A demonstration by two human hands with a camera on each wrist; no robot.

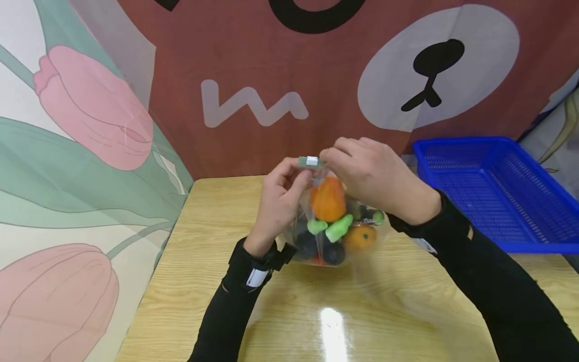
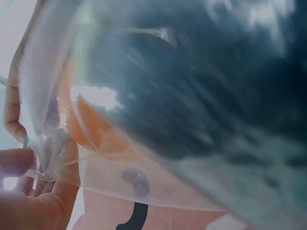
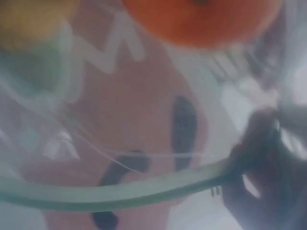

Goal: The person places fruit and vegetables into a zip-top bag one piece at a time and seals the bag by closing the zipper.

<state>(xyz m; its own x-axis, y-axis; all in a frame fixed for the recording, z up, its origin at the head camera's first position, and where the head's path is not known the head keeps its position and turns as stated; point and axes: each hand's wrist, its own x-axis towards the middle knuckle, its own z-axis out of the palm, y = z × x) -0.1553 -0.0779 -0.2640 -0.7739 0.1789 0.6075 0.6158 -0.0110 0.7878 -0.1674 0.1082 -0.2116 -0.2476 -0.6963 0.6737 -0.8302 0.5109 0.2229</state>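
Note:
A clear plastic zip bag point(image 1: 319, 257) hangs or stands over the wooden table, filled with what look like fruits and vegetables. Inside it are an orange pepper-like piece point(image 1: 328, 200), light green pieces point(image 1: 339, 229), a small orange fruit point(image 1: 360, 236) and dark round pieces point(image 1: 333, 253). My left hand point(image 1: 279, 201) pinches the left end of the bag's top, beside a white slider point(image 1: 312, 161) on the green zip strip point(image 3: 115, 194). The right hand point(image 1: 373, 176) grips the same top edge farther right; its fingertips are partly hidden. Plastic and contents fill much of the left wrist view.
A blue plastic basket point(image 1: 470, 246) stands at the right of the wooden table point(image 1: 217, 221). Behind the table hangs a brown cloth point(image 1: 253, 146) with a bear's face, and a tulip-print cloth point(image 1: 95, 201) hangs at the left.

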